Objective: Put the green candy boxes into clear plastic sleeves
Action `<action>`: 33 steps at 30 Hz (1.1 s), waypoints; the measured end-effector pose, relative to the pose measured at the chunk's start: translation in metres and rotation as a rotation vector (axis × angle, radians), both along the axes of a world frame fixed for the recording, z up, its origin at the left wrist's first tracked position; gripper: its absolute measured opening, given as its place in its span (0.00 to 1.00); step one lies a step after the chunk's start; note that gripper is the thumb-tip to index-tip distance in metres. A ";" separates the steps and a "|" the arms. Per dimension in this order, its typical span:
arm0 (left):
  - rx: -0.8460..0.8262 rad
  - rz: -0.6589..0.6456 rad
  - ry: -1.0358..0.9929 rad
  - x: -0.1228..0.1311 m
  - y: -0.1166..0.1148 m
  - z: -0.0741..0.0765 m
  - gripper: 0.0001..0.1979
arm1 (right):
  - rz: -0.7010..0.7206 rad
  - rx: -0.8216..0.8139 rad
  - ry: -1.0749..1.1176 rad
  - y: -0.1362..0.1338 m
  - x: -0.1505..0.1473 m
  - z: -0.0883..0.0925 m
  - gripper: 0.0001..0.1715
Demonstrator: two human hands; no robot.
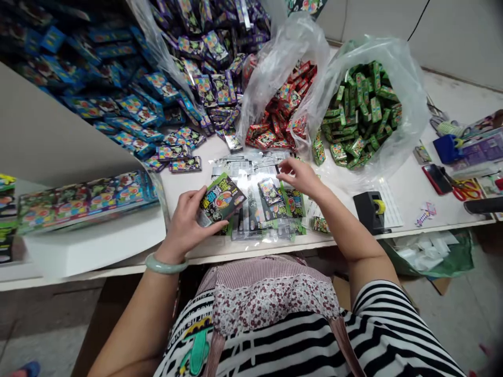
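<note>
My left hand (187, 222) grips a black and green printed packet (223, 199) by its left side, with the thumb along the lower edge and the fingers on the upper left. To the right, my right hand (301, 177) hovers over the packets with fingers bent and slightly apart; nothing shows between them. Just left of its fingertips lies a small printed box (269, 190). Beneath both hands spreads a pile of clear plastic bags with printed cards (257, 225), overlapping and glossy with reflections.
Blue boxes (137, 110), purple boxes (220, 89), red boxes (279, 120) and green boxes (361, 110) fill the back, several in clear bags. A display carton (90, 199) stands left. At right are a tape dispenser (370, 212), phone (437, 179) and scissors (467, 189).
</note>
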State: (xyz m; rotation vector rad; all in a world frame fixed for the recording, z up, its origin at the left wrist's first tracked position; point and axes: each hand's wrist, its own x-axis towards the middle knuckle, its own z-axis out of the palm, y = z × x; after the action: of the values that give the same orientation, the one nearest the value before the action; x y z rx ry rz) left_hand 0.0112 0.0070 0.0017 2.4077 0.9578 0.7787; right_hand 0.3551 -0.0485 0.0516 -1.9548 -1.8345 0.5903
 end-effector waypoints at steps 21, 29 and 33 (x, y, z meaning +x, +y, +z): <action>-0.034 -0.198 0.060 0.017 -0.002 0.000 0.47 | 0.419 0.259 -0.217 -0.032 -0.020 0.023 0.37; 0.010 -0.278 0.116 0.014 -0.007 -0.002 0.48 | 0.611 0.105 -0.228 -0.028 -0.026 0.022 0.34; 0.013 -0.261 0.105 0.010 -0.007 -0.001 0.48 | 0.650 0.068 -0.151 -0.029 -0.025 0.021 0.35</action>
State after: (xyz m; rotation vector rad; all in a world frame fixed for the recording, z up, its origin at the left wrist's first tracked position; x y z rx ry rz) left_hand 0.0213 -0.0002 0.0006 2.5386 0.6577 0.5706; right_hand 0.3297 -0.0779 0.0722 -1.3632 -2.5611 0.5585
